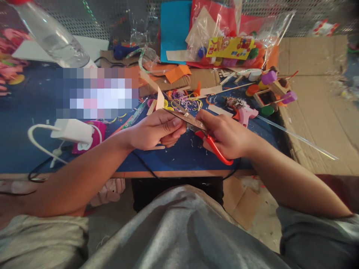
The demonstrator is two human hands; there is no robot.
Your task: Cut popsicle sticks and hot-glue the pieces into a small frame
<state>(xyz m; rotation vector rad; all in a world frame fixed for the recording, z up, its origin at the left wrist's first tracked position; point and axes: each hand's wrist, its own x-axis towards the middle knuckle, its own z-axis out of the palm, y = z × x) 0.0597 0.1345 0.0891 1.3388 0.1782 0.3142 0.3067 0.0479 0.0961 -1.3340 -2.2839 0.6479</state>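
Note:
My right hand (224,136) is closed round the red-orange handles of a pair of scissors (193,120). The blades point left, parted, across the fingertips of my left hand (157,129). Those left fingers are pinched together beside the blades. A pale paper strip (160,98) rises from the top of my left hand and bends away to the upper left. Between the blades shows a tiny light piece, too small to name. My left fingers hide the strip's lower end. Just behind the scissors lie loose coloured rubber bands (193,101).
A pink glue gun (246,114) with a clear glue stick (297,136) lies right. Beyond it are lidded purple and orange pots and a wooden-stick model (266,98). At left stand a white charger (72,130) and a plastic bottle (57,41). Cardboard (322,116) covers the right side.

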